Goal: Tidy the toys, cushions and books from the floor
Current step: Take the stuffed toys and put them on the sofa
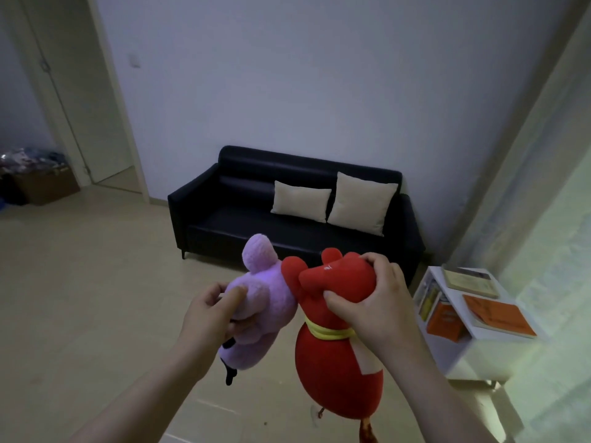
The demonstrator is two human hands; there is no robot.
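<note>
Left hand [211,310]: fingers curled round the body of the purple plush toy [259,302], thumb pressed on top. The grip is firm and the toy is off the floor [96,298], lying tilted with its head pointing far.

Right hand [367,302]: fingers and thumb clamped on the bunched top of the red plush toy [335,362]. Its body hangs below the grip, with a yellow band at the neck and a tassel [367,433] dangling at the near edge. The two toys touch at their upper ends.

Right of the hands is a white shelf unit [486,356] with an orange book [499,314] and a second book [470,281] flat on top, and more books inside.

Far centre is a dark sofa [224,219] against the wall. Two cream cushions [300,201] lean on its backrest over the right and middle seats, and the left seat is bare.

Step, as I read it: carry both toys to a drop spot, probably the sofa. To do it well:
- hold both grips until the toys are over the seat, no throwing
- aim for the left seat so the cushions aren't knocked
- the red toy is long and hangs low, so lift it over the seat edge and mind the tassel
- set them down one at a time, the red one leaning on the backrest so it doesn't roll off

Far left are a doorway and a cardboard box [48,187]. I can't tell what's in it.
</note>
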